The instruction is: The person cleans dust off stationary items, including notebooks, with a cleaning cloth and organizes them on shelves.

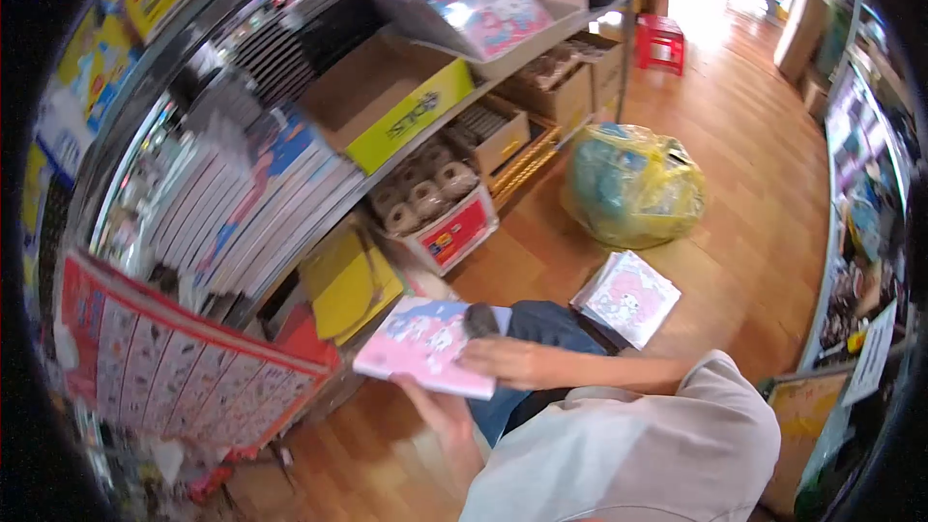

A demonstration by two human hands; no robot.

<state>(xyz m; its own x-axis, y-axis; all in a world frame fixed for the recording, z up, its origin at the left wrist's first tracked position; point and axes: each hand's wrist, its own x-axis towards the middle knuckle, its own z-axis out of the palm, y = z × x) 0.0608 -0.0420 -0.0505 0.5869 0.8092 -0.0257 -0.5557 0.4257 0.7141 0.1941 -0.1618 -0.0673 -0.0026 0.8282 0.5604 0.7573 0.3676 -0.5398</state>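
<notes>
A pink and blue book with cartoon characters (411, 336) lies tilted over my lap. My left hand (437, 404) grips its lower edge, thumb on the cover and fingers hidden beneath. On the right part of the cover rests my right hand (501, 362), its fingers curled together at a small dark object (480, 321) too blurred to name. Beside my knee, a stack of square books with a white and pink cover (630, 298) sits on the wooden floor.
Shelves at the left hold upright books (261, 203), an open yellow-green box (411, 116) and a carton of rolls (454, 232). A yellow plastic bag (638, 188) lies on the floor, with a red stool (660, 43) farther back. Goods line the right side.
</notes>
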